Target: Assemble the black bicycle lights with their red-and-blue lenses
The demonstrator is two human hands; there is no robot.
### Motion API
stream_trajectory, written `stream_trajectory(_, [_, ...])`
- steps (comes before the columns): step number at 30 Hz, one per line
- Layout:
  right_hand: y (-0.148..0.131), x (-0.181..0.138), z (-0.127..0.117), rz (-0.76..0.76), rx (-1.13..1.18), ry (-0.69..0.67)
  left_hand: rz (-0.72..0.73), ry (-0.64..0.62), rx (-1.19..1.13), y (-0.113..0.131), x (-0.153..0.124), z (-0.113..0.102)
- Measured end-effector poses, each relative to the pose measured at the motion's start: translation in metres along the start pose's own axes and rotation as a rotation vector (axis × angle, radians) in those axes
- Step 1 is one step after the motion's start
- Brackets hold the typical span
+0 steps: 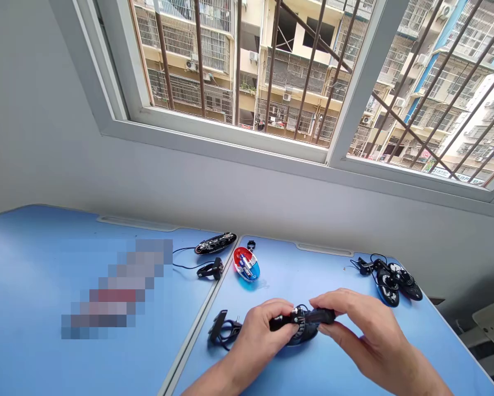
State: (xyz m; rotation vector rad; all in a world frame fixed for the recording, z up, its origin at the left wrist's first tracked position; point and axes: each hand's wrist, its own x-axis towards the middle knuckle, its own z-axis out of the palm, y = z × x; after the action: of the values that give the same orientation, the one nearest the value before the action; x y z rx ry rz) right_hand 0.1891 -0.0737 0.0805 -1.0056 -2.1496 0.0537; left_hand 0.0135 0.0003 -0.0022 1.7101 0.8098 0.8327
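Near the front of the blue table, my left hand pinches a small black plastic part with a ribbed ring between thumb and fingers. My right hand is closed on the other end of the same part, its thumb below and fingers above. Just beneath and behind it sits a dark oval casing, partly covered by my hands. A black bracket with a looped cable lies to the left, beside my left wrist.
A red and blue oval shell with batteries lies farther back. Left of it are a black oval casing with a cable and a black clamp. Several black casings sit at the right. The blue table meets a wall below a barred window.
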Motion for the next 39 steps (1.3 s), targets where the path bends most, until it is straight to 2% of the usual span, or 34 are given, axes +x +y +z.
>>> stream_trajectory(8, [0.002,0.0,0.006,0.002,-0.029,0.0,-0.01,0.003,-0.002,0.0,-0.001,0.0])
stream_trajectory(15, [0.0,0.006,0.013,-0.104,-0.129,0.082,0.019,0.01,-0.01,-0.004,-0.002,0.002])
stream_trajectory(22, [-0.002,0.007,0.02,-0.115,-0.206,0.132,0.018,0.007,-0.012,-0.003,-0.001,0.002])
stream_trajectory(32, [-0.009,0.003,0.034,-0.048,-0.364,0.271,0.008,0.009,0.035,0.001,-0.001,0.001])
stream_trajectory(36, [-0.006,0.004,0.033,-0.025,-0.319,0.296,0.012,0.008,0.036,-0.002,-0.001,0.0])
stream_trajectory(39, [-0.003,0.005,0.031,-0.015,-0.206,0.242,0.022,0.005,0.009,-0.002,0.0,0.0])
